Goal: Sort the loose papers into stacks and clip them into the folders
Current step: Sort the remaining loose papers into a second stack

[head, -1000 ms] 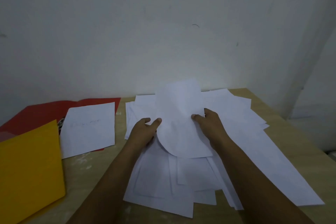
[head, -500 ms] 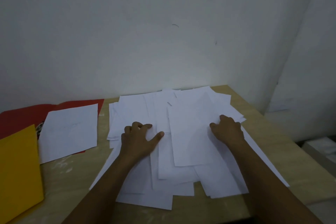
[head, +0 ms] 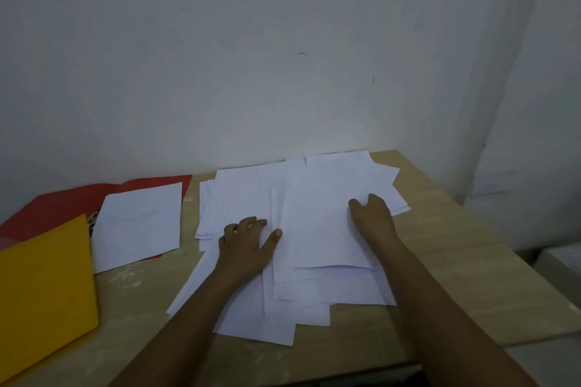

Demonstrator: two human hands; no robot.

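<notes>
A loose pile of white papers [head: 314, 229] is spread over the middle of the wooden table [head: 440, 245]. My left hand [head: 245, 245] rests flat on the pile's left part, thumb stretched toward the top sheet. My right hand [head: 372, 218] lies on the top sheet's right side, fingers bent at its edge. At the left, an open red folder [head: 56, 207] holds a small stack of white sheets [head: 138, 226]. A yellow folder [head: 44, 292] lies closed at the near left.
A white wall [head: 283, 56] stands right behind the table. The table's right edge drops off beside a pale box [head: 559, 264] on the floor. Bare wood shows between the pile and the folders.
The curled sheet I held up with both hands has been laid flat on the pile. Both hands now rest on the papers, further apart.
</notes>
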